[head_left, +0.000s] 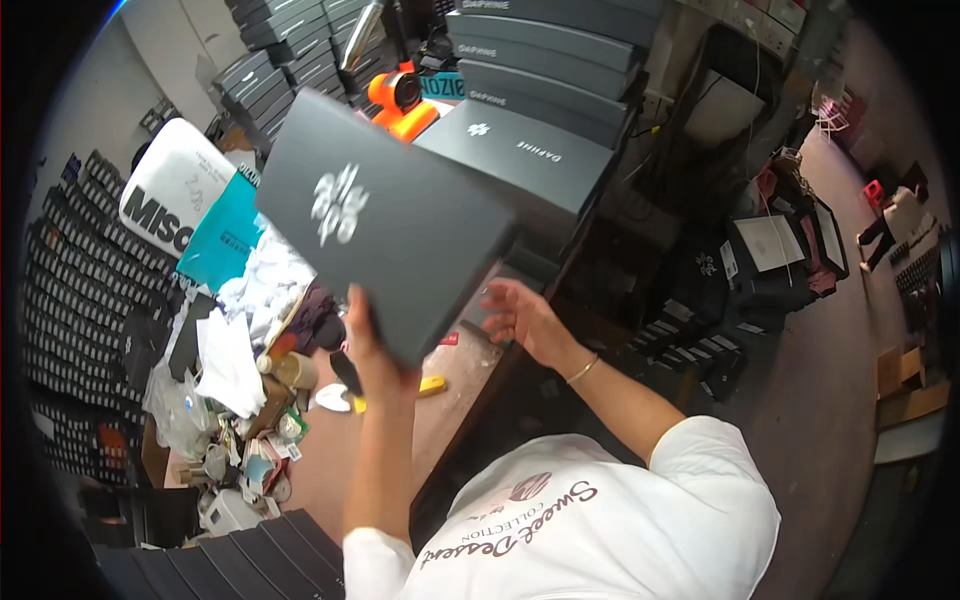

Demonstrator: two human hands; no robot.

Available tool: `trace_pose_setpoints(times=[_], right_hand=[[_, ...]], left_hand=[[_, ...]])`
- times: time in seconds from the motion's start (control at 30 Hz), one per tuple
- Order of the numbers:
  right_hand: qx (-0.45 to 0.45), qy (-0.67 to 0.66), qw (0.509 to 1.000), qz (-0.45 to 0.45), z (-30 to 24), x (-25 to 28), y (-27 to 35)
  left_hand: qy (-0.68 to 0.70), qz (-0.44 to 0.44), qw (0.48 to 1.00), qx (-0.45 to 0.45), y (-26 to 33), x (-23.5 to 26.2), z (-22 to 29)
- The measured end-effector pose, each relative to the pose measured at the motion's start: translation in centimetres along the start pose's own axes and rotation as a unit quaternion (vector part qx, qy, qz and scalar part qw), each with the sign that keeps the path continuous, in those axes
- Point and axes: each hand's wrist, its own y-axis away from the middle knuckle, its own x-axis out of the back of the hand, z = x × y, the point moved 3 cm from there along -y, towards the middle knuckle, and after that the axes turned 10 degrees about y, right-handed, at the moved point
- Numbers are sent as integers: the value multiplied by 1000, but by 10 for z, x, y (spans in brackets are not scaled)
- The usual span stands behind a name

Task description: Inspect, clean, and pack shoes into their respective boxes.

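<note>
Head view: a dark-grey, flat, silver-printed cardboard box (400, 240), held tilted above the pinkish desk (322, 462). Left hand (374, 358) grips its near end, thumb on top. Right hand (524, 320) empty, fingers half-curled just beside the right edge; contact unclear. Step looks like carrying; steadying calls for closing right fingers there.
</note>
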Motion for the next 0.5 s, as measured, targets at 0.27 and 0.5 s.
trace_pose_setpoints(times=[0.27, 0.5], right_hand=[[-151, 99, 983, -20, 49, 19, 58], [-109, 164, 967, -160, 52, -48, 41]], left_hand=[[-199, 0, 975, 103, 6, -20, -56], [-670, 247, 286, -639, 272, -77, 231]])
